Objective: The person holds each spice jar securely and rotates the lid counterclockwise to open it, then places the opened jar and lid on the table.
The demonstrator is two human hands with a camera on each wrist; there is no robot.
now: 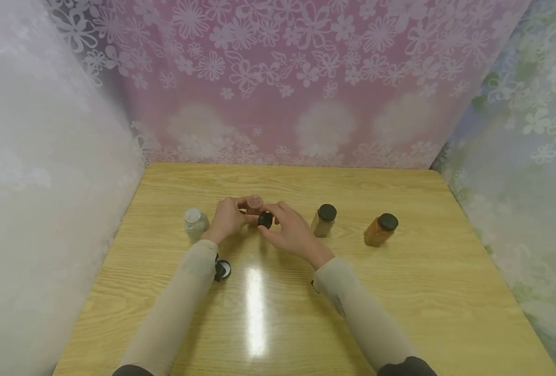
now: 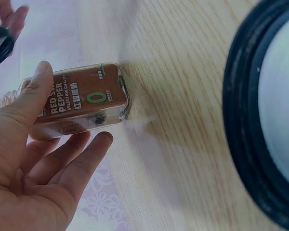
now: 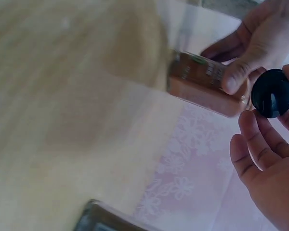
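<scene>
My left hand (image 1: 229,216) grips a clear spice jar of reddish-brown powder (image 2: 86,94), its label reading "PEPPER", between thumb and fingers. The base of this jar is right at the tabletop, and its perforated shaker top (image 1: 255,202) faces up, uncovered. Just beside the jar's neck, my right hand (image 1: 291,230) pinches a round black cap (image 3: 273,93) by its edge, held tilted and off the jar. Left of my left hand stands a jar with a white perforated top (image 1: 196,223) and pale contents.
On the wooden table (image 1: 400,303), a second black cap (image 1: 223,269) lies by my left sleeve, white inner side showing. To the right stand a black-capped jar of brownish contents (image 1: 323,221) and a black-capped jar of orange contents (image 1: 380,230). Patterned curtains surround the table.
</scene>
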